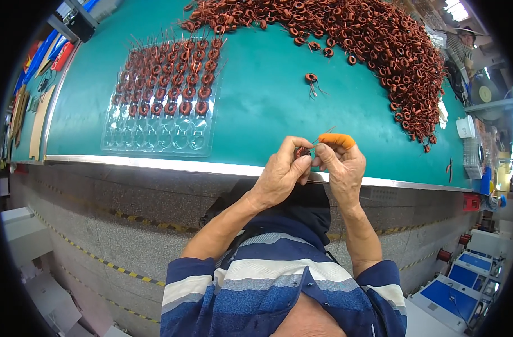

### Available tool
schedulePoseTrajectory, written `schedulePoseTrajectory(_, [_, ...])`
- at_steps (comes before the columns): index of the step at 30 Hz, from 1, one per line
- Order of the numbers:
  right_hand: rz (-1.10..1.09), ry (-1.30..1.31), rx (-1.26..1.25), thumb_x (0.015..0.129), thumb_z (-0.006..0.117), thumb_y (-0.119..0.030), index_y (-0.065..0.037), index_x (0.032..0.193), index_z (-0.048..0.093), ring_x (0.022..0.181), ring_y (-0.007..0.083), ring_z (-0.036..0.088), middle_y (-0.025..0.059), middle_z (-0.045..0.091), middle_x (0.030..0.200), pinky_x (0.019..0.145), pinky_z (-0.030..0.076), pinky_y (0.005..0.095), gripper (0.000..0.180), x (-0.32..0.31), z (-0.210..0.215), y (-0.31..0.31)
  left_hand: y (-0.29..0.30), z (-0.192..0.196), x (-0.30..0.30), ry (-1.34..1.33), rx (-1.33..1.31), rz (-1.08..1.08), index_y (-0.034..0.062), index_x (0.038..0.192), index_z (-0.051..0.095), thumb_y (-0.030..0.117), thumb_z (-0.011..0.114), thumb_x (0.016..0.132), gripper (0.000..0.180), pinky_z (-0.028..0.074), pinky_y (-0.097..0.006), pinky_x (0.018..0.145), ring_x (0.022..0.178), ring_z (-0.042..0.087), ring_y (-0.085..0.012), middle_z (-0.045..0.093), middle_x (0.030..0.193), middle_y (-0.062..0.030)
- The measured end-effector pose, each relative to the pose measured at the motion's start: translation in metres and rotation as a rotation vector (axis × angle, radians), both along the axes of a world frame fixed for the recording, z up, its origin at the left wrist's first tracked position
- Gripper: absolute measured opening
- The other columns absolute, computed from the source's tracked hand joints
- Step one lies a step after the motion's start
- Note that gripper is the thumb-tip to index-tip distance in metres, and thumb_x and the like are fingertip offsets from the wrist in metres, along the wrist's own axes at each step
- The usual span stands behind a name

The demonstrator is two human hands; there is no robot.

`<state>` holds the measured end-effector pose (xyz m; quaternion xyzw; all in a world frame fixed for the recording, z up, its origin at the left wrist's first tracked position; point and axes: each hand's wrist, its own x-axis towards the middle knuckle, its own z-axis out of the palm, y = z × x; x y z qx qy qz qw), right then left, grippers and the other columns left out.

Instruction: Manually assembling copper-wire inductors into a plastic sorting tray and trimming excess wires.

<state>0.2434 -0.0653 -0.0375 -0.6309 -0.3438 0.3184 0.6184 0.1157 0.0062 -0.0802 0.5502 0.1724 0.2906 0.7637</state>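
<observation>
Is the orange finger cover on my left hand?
No, the orange finger cover is worn on your right hand.

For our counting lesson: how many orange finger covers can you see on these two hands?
1: the orange finger cover is on the right hand's index finger. None shows on the left hand, but some fingertips are hidden.

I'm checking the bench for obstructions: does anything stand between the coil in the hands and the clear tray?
Only fingers of the left hand, which hold the coil from the tray side; past them, nothing visible, just green tabletop up to the clear tray.
</observation>
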Motion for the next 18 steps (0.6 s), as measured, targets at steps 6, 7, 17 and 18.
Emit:
schedulePoseTrajectory(6, [0.039,0.020,-0.054,0.087,0.070,-0.014,0.000,0.091,0.062,0.059,0.0075,0.060,0.0038,0.064,0.074,0.051,0.045,0.0189,0.017,0.003,0.000,-0.006,0.001,-0.004,0.001,-0.061,-0.062,0.035,0.0003,0.113,0.046,0.011,0.046,0.098,0.018,0.042,-0.025,0.055,0.059,0.049,-0.0091,0.052,0.071,-0.0032])
schedulePoseTrajectory(7, [0.033,0.020,-0.057,0.087,0.070,-0.014,0.000,0.091,0.062,0.059,0.0075,0.060,0.0038,0.064,0.074,0.051,0.045,0.0189,0.017,0.007,0.001,-0.008,0.000,-0.004,0.001,-0.015,0.025,0.020,0.0009,0.112,0.046,0.011,0.046,0.098,0.017,0.042,-0.025,0.055,0.060,0.050,-0.0093,0.052,0.071,-0.0034])
schedulePoseTrajectory(17, [0.037,-0.070,-0.079,0.091,0.061,-0.008,0.002,0.106,0.061,0.059,0.0101,0.058,0.0054,0.062,0.078,0.051,0.044,0.0203,0.018,0.021,0.015,0.007,0.013,0.006,-0.021,-0.025,-0.072,0.105,0.0048,0.107,0.050,0.010,0.050,0.097,0.011,0.044,-0.024,0.055,0.061,0.053,-0.0093,0.053,0.072,-0.0033])
schedulePoseTrajectory(18, [-0.013,-0.112,-0.014,0.093,0.059,-0.009,0.001,0.109,0.061,0.059,0.0101,0.058,0.0049,0.061,0.078,0.050,0.042,0.0202,0.020,0.030,0.015,0.007,0.018,0.011,-0.032,-0.088,-0.112,0.126,0.0054,0.108,0.050,0.009,0.049,0.098,0.010,0.045,-0.022,0.056,0.063,0.054,-0.0095,0.053,0.073,-0.0039])
